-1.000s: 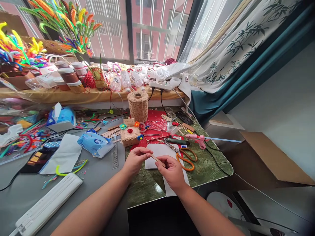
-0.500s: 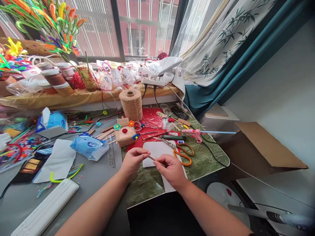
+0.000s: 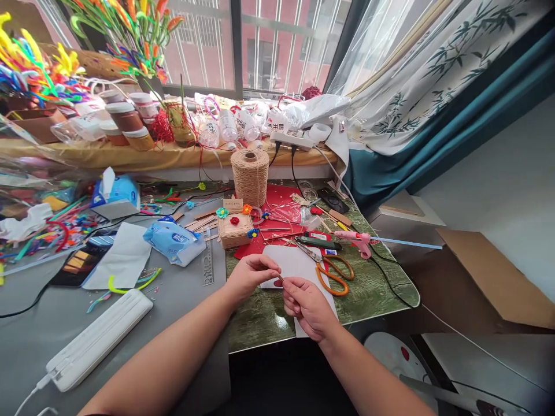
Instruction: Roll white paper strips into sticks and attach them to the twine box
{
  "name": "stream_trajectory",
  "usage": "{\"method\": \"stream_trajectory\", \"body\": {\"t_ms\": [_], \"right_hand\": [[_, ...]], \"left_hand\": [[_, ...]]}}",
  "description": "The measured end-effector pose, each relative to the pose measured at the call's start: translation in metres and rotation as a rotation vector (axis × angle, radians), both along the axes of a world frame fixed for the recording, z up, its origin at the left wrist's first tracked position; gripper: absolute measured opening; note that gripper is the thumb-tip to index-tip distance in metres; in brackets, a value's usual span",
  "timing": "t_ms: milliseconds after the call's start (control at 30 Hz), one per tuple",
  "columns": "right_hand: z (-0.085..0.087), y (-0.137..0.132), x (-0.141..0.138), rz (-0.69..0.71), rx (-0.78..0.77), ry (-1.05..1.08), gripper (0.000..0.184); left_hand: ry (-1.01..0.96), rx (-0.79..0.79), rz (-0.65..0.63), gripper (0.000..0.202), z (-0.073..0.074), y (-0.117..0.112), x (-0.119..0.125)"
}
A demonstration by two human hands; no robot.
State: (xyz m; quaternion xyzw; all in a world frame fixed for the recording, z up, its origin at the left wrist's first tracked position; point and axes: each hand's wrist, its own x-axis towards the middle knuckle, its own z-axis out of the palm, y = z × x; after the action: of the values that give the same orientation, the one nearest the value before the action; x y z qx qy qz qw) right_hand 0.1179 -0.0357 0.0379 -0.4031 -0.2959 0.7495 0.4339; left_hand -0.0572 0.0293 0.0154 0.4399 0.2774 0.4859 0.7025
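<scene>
Between my two hands is a thin brown stick [image 3: 281, 278], with only a short piece showing. My left hand [image 3: 249, 281] pinches its left end between thumb and fingertips. At the other end, my right hand [image 3: 310, 307] is closed on it, fingers curled. A small dark red patch [image 3: 277, 283] shows just under the left fingertips; I cannot tell what it is. Beneath the hands lies white paper [image 3: 292, 261]. Orange-handled scissors [image 3: 336, 276] rest beside it, right of my right hand. Behind the left hand stands a twine-wrapped box [image 3: 232, 232] with small coloured flowers.
A large twine spool [image 3: 250, 180] stands behind the box. To the right lie a pink glue gun [image 3: 356, 241] and a dark green cutter [image 3: 314, 242]. On the left are a wipes pack [image 3: 173, 240], a clear ruler [image 3: 208, 260] and a white power bank [image 3: 99, 341].
The view has swung left, so the scene sits further right. My hands have come closer together, and less of the stick shows. The dark red patch has come into sight below the left fingers.
</scene>
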Motion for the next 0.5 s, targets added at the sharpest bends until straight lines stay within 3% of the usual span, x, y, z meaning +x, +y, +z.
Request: {"method": "stream_trajectory", "body": {"t_ms": [133,267,500], "right_hand": [[-0.009,-0.0021,-0.0031,-0.159,0.224,-0.262,0.03],[-0.0048,0.0003,0.0001,-0.195,0.513,-0.564,0.025],[-0.0005,0.0032,0.0068,-0.116,0.586,-0.651,0.027]], "left_hand": [[-0.028,-0.094,0.008,0.028,-0.0014,-0.0032,0.0042],[-0.03,-0.134,0.04,0.021,-0.0041,-0.0059,0.0068],[0.038,-0.103,0.042,0.023,0.0007,-0.0051,0.0042]]}}
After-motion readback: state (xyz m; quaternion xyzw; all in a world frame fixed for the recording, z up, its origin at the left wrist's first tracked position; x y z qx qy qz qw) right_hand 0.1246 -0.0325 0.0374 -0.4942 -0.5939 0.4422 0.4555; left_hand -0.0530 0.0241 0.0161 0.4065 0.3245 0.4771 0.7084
